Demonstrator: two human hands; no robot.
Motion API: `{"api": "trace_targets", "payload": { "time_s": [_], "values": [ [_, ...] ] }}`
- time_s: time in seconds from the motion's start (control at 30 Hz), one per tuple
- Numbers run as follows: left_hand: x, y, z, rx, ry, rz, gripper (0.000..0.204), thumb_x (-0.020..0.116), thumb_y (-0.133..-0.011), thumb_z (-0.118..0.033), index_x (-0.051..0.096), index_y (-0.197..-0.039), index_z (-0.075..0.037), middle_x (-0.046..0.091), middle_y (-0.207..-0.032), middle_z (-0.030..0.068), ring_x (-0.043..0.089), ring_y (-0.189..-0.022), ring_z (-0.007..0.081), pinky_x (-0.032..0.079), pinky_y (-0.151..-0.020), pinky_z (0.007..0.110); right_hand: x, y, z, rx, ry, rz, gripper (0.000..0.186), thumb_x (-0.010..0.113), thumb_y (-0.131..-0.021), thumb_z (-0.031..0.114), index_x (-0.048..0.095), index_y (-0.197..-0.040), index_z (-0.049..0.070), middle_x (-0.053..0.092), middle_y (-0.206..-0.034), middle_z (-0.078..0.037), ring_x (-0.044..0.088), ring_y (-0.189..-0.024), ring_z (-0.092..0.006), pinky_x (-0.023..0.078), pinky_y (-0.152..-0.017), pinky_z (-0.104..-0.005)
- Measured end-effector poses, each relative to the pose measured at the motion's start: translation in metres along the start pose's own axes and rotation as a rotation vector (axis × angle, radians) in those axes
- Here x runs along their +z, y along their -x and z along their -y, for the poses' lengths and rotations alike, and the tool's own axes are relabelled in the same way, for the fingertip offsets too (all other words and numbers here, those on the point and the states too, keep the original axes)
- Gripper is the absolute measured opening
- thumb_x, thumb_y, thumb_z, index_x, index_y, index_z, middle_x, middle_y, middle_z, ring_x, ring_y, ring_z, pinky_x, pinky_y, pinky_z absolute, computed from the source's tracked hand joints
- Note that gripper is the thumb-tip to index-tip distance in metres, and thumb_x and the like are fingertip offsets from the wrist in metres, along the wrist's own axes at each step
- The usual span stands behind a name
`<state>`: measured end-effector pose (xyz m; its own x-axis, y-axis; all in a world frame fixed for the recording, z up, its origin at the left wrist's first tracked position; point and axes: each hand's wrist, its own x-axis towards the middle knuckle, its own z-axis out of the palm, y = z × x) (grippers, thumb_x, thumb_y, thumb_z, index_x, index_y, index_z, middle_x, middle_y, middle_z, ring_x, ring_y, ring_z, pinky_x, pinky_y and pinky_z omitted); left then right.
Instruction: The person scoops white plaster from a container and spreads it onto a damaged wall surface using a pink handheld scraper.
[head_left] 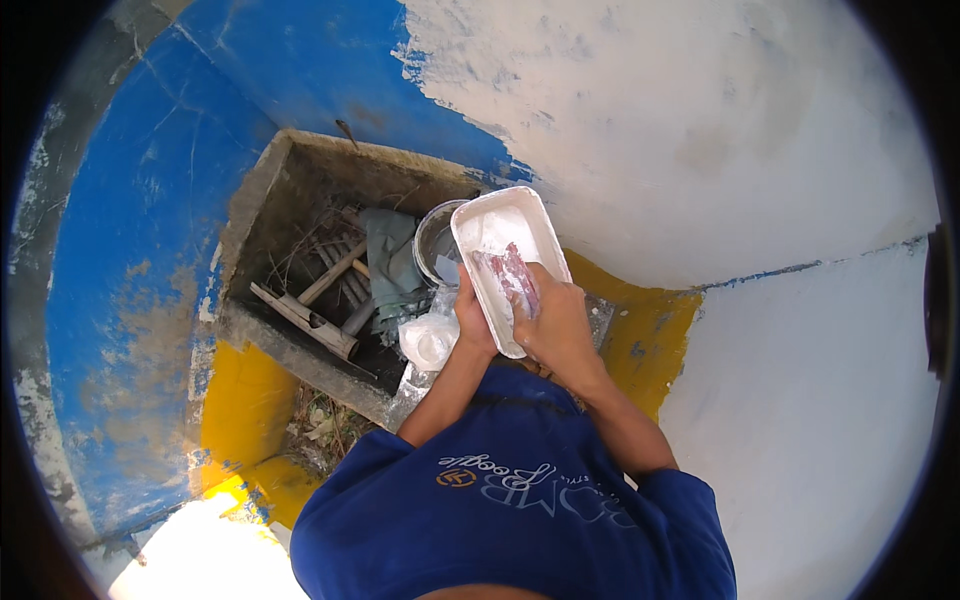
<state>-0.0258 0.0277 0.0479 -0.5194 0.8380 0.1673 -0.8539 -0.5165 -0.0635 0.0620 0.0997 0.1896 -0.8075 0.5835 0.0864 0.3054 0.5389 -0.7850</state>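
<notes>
In front of my body I hold a white rectangular tray (pixel 546 226), tilted. My left hand (pixel 474 312) is closed round its left side. White paste or powder (pixel 497 226) lies in the tray's far end. My right hand (pixel 560 328) grips a flat, reddish spreader (pixel 510 272) smeared with white, and its blade reaches into the tray. The spreader's handle is hidden by my fingers. Just left of my left wrist sits a white, round-topped object (pixel 428 342), its kind unclear.
A concrete trough (pixel 250 190) at the left holds wooden pieces (pixel 305 318), a grey-green cloth (pixel 390 255) and twigs. A round bucket (pixel 424 232) stands behind the tray. Blue wall (pixel 130 190) rises at the left, white-coated wall (pixel 760 150) at the right, with yellow paint (pixel 640 330) low down.
</notes>
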Motion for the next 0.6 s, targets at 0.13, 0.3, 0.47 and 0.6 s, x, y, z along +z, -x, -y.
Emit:
{"api": "trace_targets", "payload": {
  "time_s": [0.13, 0.3, 0.47, 0.6],
  "values": [
    [-0.007, 0.005, -0.002, -0.029, -0.011, -0.049, 0.076, 0.032, -0.1, -0.064, 0.036, -0.15, -0.007, 0.05, -0.146, 0.0164, 0.051, -0.131, 0.0333, 0.04, -0.112, 0.05, -0.01, -0.001, -0.016, 0.026, -0.145, -0.046, 0.025, 0.064, -0.082, 0.005, 0.063, -0.105, -0.005, 0.067, -0.086, -0.028, 0.066, -0.077, -0.0444, 0.051, -0.072, -0.0485],
    [0.014, 0.002, 0.012, -0.04, -0.44, -0.305, 0.076, 0.032, -0.101, -0.063, 0.031, -0.154, -0.009, 0.046, -0.15, 0.0165, 0.049, -0.134, 0.0346, 0.039, -0.113, 0.051, -0.027, -0.003, -0.042, 0.152, -0.362, -0.178, 0.023, 0.066, -0.083, 0.004, 0.066, -0.105, -0.002, 0.067, -0.084, -0.021, 0.066, -0.074, -0.0322, 0.051, -0.073, -0.0377],
    [0.007, -0.004, 0.02, -0.068, -0.381, -0.266, 0.073, 0.033, -0.102, -0.06, 0.031, -0.154, -0.01, 0.045, -0.151, 0.0156, 0.049, -0.134, 0.0343, 0.039, -0.113, 0.051, -0.04, 0.005, -0.035, 0.065, -0.207, -0.227, 0.025, 0.068, -0.081, 0.003, 0.068, -0.105, 0.0, 0.069, -0.088, -0.021, 0.067, -0.079, -0.0358, 0.052, -0.074, -0.0372],
    [0.009, -0.011, 0.028, -0.081, -0.377, -0.362, 0.07, 0.033, -0.102, -0.059, 0.036, -0.15, -0.009, 0.051, -0.142, 0.0164, 0.054, -0.127, 0.0337, 0.044, -0.108, 0.051, -0.041, 0.007, -0.045, -0.037, -0.153, -0.299, 0.028, 0.068, -0.079, 0.003, 0.07, -0.106, 0.0, 0.07, -0.091, -0.021, 0.068, -0.081, -0.0371, 0.053, -0.074, -0.0388]
  ]
}}
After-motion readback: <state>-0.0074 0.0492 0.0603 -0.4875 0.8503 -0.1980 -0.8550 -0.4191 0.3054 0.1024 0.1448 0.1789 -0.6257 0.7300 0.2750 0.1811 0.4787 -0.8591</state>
